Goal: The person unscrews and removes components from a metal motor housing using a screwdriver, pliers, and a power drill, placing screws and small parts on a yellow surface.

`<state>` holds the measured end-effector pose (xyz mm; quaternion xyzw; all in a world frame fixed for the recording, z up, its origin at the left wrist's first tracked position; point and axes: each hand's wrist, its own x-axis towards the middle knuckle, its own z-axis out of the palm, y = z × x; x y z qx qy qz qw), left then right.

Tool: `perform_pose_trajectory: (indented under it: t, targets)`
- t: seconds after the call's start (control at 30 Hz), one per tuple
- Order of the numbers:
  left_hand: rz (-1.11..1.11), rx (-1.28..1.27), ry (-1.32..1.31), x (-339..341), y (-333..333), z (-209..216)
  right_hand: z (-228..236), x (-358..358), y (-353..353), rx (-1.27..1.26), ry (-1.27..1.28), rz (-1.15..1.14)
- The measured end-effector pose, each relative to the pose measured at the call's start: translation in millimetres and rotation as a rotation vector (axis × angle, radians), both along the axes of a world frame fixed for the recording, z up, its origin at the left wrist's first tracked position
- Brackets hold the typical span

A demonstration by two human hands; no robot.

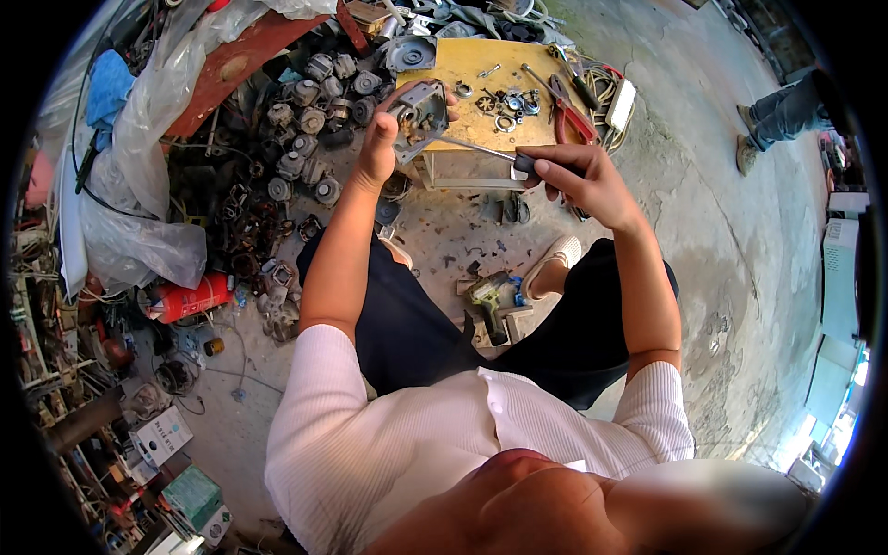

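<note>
My left hand (375, 153) is closed around a grey metal housing (425, 95), holding it tilted over the near left corner of a low yellow-topped table (462, 60). Brownish bits show in the housing's hollow. In my right hand (592, 185) is the dark handle of a screwdriver (481, 148). Its shaft points left, and the tip reaches the housing's lower edge; whether it touches is too small to tell. Beyond the screwdriver, small rings, gears and other metal parts (506, 122) lie on the tabletop.
Red-handled pliers (575, 125) and a white power strip (621, 104) lie at the table's right. A green cordless drill (486, 296) rests between my feet. Used motor parts (301, 143) are heaped at left, near a red cylinder (190, 298). Another person's legs (786, 111) show far right.
</note>
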<state>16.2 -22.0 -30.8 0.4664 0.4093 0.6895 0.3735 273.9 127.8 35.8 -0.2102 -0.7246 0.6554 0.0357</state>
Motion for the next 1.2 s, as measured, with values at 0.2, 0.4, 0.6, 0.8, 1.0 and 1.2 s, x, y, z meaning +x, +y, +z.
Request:
perform_pose_trajectory:
  t: [0.2,0.4,0.6,0.8,1.0,1.2]
  targets:
    - [-0.024,-0.032,-0.124,-4.1,-1.7,-0.4,7.8,4.1,-8.1,0.395,0.14,-0.076]
    - [-0.041,-0.053,-0.105,1.8,0.7,-2.8,4.1,-2.2,-12.5,0.503,0.193,-0.107]
    - [-0.005,-0.055,-0.012,1.6,3.8,-2.1,1.3,-4.2,-14.2,0.502,0.181,-0.093]
    - [-0.019,-0.054,-0.059,-4.8,4.4,-6.9,10.4,-0.4,-12.4,0.557,0.182,-0.116]
    - [-0.017,-0.068,-0.071,1.4,6.1,-7.3,5.5,-2.7,-15.4,0.63,0.199,-0.103]
    - [-0.012,-0.058,-0.12,-1.3,4.2,-6.0,8.5,-2.4,-18.9,0.693,0.216,-0.114]
